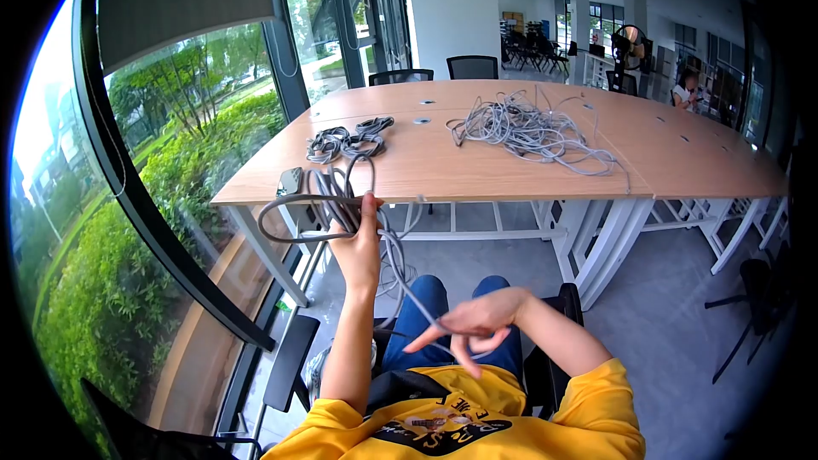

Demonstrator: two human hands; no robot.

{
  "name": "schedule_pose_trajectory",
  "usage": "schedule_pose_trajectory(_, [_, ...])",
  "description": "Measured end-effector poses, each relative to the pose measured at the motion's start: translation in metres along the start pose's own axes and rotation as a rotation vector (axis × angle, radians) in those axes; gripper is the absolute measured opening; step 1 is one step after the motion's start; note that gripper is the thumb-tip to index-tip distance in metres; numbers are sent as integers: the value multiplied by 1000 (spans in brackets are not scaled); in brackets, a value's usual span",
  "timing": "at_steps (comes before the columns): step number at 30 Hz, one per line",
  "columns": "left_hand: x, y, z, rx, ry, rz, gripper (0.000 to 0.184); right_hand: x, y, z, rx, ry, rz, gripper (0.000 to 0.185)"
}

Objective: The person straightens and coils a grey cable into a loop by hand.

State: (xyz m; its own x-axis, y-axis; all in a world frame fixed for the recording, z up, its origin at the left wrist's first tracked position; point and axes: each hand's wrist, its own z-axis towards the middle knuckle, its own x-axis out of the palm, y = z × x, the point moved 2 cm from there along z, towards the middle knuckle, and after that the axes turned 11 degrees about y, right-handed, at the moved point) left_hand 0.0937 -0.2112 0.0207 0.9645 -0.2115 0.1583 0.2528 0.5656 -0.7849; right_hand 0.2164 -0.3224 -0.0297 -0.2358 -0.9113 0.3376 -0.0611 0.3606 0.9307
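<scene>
Left hand (pixel 358 247) is gripping the gray cable coil (pixel 298 240) by the edge of the counter (pixel 409 179); right hand (pixel 484 315) is blurry, can't tell if it's pinching. Dangling slack (pixel 403 277) could snag and knot up, tbh.

Office-like room, with long desks (pixel 409 172) and mesh-backed chairs (pixel 472 67).

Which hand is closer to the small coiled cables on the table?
The left hand. It holds a looped cable just in front of the small coiled cables; the right hand is farther back, low over the lap.
</scene>
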Motion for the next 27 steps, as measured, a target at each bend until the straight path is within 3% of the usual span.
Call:
schedule_pose_trajectory(1, [1, -5, 0, -27, 35, -24, 23, -2, -6, 11, 69, 11, -43, 59])
schedule_pose_trajectory(4, [7, -12, -5, -10, 93, -22, 24, -1, -9, 32, -215, -77, -214, 64])
schedule_pose_trajectory(6, [5, -17, -6, -3, 99, -25, 22, -5, -7, 34, -202, -69, -154, 67])
schedule_pose_trajectory(8, [1, -15, -6, 13, 89, -14, 21, -16, -9, 27, -57, -37, -144, 65])
schedule_pose_trajectory(14, [3, -10, -9, 0, 90, 25, 19, 5, 1, 23, -269, -113, -80, 71])
schedule_pose_trajectory(17, [-3, -7, -7, 35, 99, 13, 20, 5, 4, 18, -268, -446, -211, 76])
schedule_pose_trajectory(18, [-5, -8, -7, 35, 99, 15, 20, 5, 3, 19, -269, -445, -210, 76])
schedule_pose_trajectory(20, [-6, -8, -7, 2, 83, 15, 20, 2, 5, 15, -299, -984, -649, 84])
schedule_pose_trajectory(21, [-7, -7, -6, -60, 102, -27, 20, -4, 4, 14, -372, -1118, -876, 90])
schedule_pose_trajectory(22, [-7, -7, -5, -59, 103, -28, 20, -8, 2, 13, -372, -1119, -877, 90])
schedule_pose_trajectory(24, [-5, -7, -5, -155, 133, 5, 20, -10, 5, 9, -465, -1449, -1063, 81])
schedule_pose_trajectory(26, [1, -5, -8, -175, 156, -10, 20, -11, 11, 6, -533, -1455, -1111, 77])
schedule_pose_trajectory(27, [2, -1, -8, -162, 160, 19, 20, -4, 18, 4, -556, -1573, -1258, 78])
